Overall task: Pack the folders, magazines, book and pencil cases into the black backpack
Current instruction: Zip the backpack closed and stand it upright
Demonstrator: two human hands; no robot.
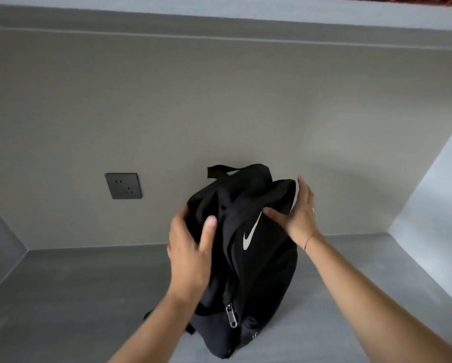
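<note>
The black backpack (pixel 256 260) with a white swoosh logo stands upright on the grey desk (pixel 75 297), its top handle toward the wall. A silver zipper pull hangs low on its near side. My left hand (pixel 191 247) clasps the bag's upper left side, thumb over the front flap. On the other side, my right hand (pixel 297 213) holds the top right corner, with the thumb on the front panel and the fingers behind. No folders, magazines, book or pencil cases are in view.
A beige wall stands close behind the bag, with a dark power socket (pixel 123 186) to the left of it. Grey side panels (pixel 434 195) close in the desk on both sides, and a shelf runs overhead.
</note>
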